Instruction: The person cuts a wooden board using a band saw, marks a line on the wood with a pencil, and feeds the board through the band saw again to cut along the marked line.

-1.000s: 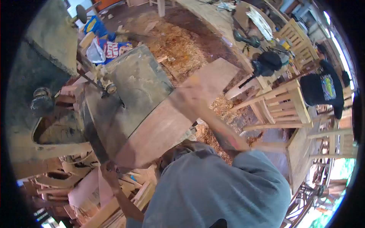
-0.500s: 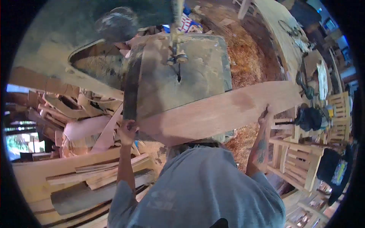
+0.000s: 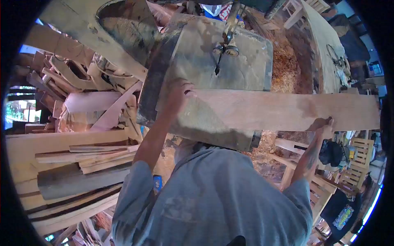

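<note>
Board (image 3: 266, 110) of long, flat, pinkish-brown wood lies across the dusty grey machine table (image 3: 242, 76), its right end overhanging. The left hand (image 3: 181, 91), fingers curled, grips the pointed left corner; the right hand (image 3: 326, 127), well apart, clamps the near edge, its lower fingers hidden.

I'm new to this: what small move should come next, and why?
Probably ease the long light-brown wooden board toward the narrow dark slot in the dusty grey table: its far edge lies short of it, with the left hand at one end and the right hand at its near edge.
</note>
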`<state>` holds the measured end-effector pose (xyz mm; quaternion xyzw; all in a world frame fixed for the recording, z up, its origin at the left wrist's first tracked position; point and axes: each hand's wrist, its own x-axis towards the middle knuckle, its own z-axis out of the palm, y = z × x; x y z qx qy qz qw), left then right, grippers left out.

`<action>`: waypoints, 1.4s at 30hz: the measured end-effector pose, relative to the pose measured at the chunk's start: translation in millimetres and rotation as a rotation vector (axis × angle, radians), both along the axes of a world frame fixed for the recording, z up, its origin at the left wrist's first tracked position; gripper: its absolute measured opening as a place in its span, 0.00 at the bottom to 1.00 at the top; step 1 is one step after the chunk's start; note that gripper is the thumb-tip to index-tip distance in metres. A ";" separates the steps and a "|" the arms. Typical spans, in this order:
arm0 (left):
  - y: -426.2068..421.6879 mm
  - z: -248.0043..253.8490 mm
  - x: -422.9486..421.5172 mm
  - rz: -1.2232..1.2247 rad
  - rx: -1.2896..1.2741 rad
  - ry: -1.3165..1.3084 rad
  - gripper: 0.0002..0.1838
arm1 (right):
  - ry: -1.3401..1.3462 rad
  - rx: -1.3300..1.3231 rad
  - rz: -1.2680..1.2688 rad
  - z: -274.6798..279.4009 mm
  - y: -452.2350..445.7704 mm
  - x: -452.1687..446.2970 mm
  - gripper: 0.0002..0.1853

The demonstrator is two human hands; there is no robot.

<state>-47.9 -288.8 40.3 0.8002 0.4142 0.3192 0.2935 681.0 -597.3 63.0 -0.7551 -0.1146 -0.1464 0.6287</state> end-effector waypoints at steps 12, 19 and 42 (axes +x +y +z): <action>53.8 -28.0 51.6 0.023 0.197 -0.090 0.07 | -0.504 -1.414 -0.294 14.1 22.4 9.7 0.31; 74.9 -39.2 63.8 0.079 0.109 -0.124 0.07 | -0.363 -1.448 -0.227 10.0 32.8 12.6 0.32; 88.6 -21.4 65.1 0.019 0.192 -0.051 0.06 | -0.266 -1.540 -0.216 0.2 50.8 30.5 0.28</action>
